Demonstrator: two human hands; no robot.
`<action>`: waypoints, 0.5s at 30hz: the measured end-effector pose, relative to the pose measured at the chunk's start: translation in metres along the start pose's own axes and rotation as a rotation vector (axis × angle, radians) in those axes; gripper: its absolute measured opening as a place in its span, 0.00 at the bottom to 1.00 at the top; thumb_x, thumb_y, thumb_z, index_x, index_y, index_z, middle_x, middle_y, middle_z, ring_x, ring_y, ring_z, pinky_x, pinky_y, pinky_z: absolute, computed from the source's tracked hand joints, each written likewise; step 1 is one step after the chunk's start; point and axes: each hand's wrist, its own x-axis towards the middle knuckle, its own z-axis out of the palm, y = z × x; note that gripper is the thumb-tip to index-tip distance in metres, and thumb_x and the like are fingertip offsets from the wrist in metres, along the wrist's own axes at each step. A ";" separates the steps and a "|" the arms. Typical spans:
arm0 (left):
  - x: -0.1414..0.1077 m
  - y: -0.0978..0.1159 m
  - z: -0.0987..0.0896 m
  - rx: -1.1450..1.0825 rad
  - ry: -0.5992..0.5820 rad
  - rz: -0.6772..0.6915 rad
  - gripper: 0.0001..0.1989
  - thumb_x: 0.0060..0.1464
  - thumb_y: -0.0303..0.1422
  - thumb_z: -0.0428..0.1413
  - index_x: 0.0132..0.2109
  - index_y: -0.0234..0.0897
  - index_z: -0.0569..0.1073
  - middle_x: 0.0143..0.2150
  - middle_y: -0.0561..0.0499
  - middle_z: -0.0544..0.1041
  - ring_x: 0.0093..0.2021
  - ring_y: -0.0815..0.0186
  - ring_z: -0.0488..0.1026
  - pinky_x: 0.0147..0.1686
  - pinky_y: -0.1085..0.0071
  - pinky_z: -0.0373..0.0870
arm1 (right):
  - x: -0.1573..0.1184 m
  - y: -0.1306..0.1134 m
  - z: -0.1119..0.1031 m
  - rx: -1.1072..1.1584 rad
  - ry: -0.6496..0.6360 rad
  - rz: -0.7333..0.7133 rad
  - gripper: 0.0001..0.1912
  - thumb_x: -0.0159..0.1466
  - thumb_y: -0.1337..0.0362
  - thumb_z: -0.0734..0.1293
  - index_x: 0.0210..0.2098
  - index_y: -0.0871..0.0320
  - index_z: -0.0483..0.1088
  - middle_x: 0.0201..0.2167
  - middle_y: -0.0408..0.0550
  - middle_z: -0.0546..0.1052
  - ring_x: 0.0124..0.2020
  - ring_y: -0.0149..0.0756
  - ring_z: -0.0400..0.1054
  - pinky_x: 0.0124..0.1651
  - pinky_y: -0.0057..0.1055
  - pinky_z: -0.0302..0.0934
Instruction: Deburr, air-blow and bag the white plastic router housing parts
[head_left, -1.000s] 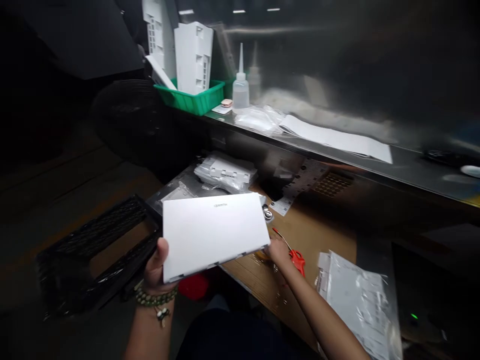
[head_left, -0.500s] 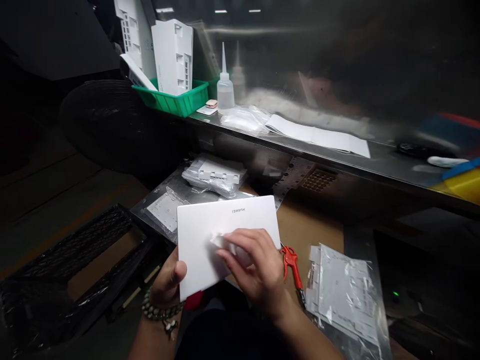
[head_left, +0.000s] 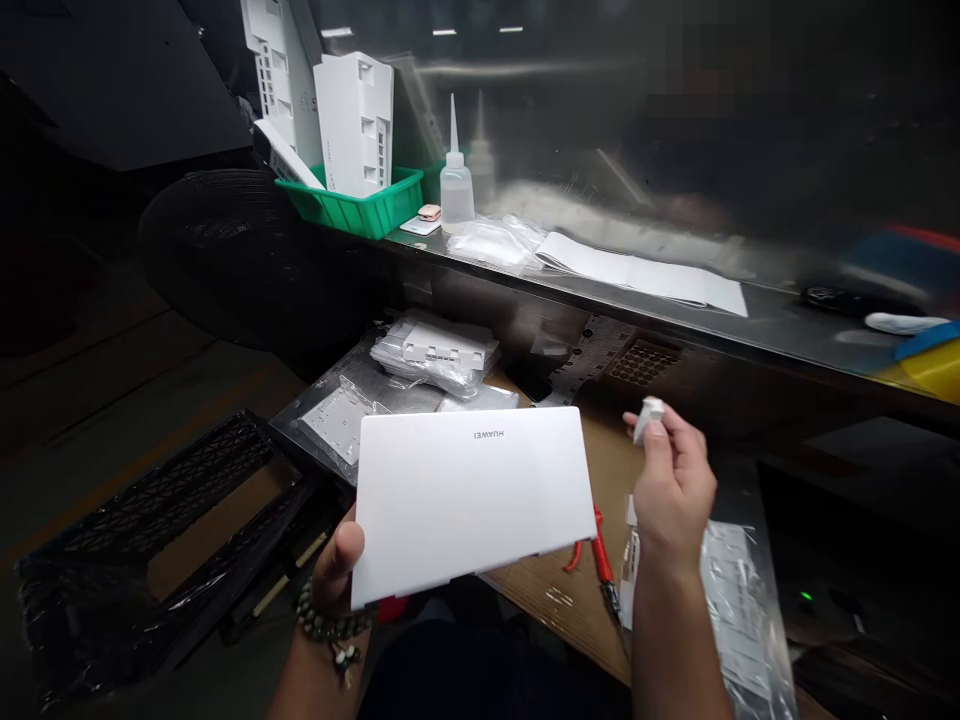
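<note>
A white panel (head_left: 469,500) with HUAWEI printed upside down near its far edge is held up over the bench. My left hand (head_left: 339,562) grips its left end, the thumb on top and the other fingers hidden beneath. Off to the right of the panel, my right hand (head_left: 675,480) pinches a small crumpled white cloth (head_left: 648,416) between thumb and fingers. Partly behind the panel's right corner lies a red-handled tool (head_left: 601,548) on brown cardboard (head_left: 555,600).
A green bin (head_left: 360,208) of white housings, a dropper bottle (head_left: 456,190) and folded white sheets (head_left: 645,275) stand on the shelf. Bagged white parts (head_left: 439,350) lie behind the panel, others (head_left: 735,600) beyond my right forearm. A black crate (head_left: 150,550) is at lower left.
My right hand has lifted off the panel and moved right with the cloth. The panel, still in my left hand, has tilted and its lower edge now shows.
</note>
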 end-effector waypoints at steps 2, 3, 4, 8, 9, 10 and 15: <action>-0.001 0.000 0.001 -0.013 0.008 0.014 0.34 0.53 0.57 0.59 0.63 0.50 0.73 0.57 0.47 0.81 0.66 0.40 0.67 0.65 0.43 0.62 | -0.006 0.010 -0.005 0.166 -0.157 0.244 0.18 0.66 0.51 0.68 0.49 0.55 0.74 0.45 0.51 0.78 0.45 0.44 0.76 0.50 0.45 0.70; -0.001 0.001 0.002 -0.001 0.020 0.025 0.33 0.53 0.57 0.59 0.62 0.49 0.75 0.54 0.47 0.82 0.64 0.40 0.69 0.64 0.42 0.64 | -0.010 0.013 -0.005 0.236 -0.240 0.356 0.18 0.66 0.50 0.68 0.48 0.55 0.74 0.43 0.51 0.80 0.44 0.45 0.77 0.47 0.44 0.71; 0.000 0.003 0.004 0.036 0.038 0.032 0.32 0.52 0.56 0.60 0.60 0.47 0.76 0.52 0.45 0.83 0.62 0.39 0.71 0.63 0.42 0.65 | -0.016 0.015 -0.005 0.279 -0.301 0.439 0.19 0.65 0.49 0.68 0.48 0.55 0.73 0.43 0.51 0.80 0.43 0.45 0.77 0.46 0.43 0.72; 0.013 0.013 0.009 0.487 0.159 -0.029 0.32 0.47 0.40 0.70 0.59 0.40 0.76 0.53 0.41 0.82 0.58 0.39 0.75 0.59 0.45 0.71 | -0.040 0.014 -0.004 0.160 -0.211 0.354 0.22 0.67 0.48 0.66 0.54 0.54 0.72 0.50 0.51 0.79 0.50 0.44 0.74 0.50 0.39 0.68; 0.019 0.015 0.010 0.589 0.194 -0.046 0.33 0.45 0.38 0.72 0.59 0.39 0.75 0.53 0.41 0.82 0.57 0.39 0.76 0.59 0.45 0.71 | -0.045 0.014 -0.004 0.117 -0.154 0.273 0.22 0.68 0.48 0.66 0.55 0.54 0.70 0.51 0.51 0.78 0.50 0.43 0.73 0.51 0.38 0.67; 0.025 0.015 0.010 0.641 0.235 -0.055 0.33 0.44 0.38 0.72 0.58 0.38 0.76 0.53 0.41 0.82 0.56 0.40 0.76 0.59 0.45 0.71 | -0.050 0.014 -0.005 0.090 -0.114 0.196 0.21 0.69 0.49 0.65 0.55 0.54 0.69 0.51 0.51 0.78 0.50 0.42 0.73 0.51 0.37 0.67; 0.042 0.005 0.008 0.568 0.374 0.018 0.21 0.44 0.46 0.71 0.43 0.39 0.82 0.40 0.46 0.86 0.47 0.43 0.81 0.52 0.48 0.78 | -0.063 0.023 -0.012 0.156 -0.129 -0.058 0.15 0.72 0.54 0.61 0.55 0.53 0.66 0.47 0.52 0.77 0.47 0.40 0.74 0.48 0.37 0.68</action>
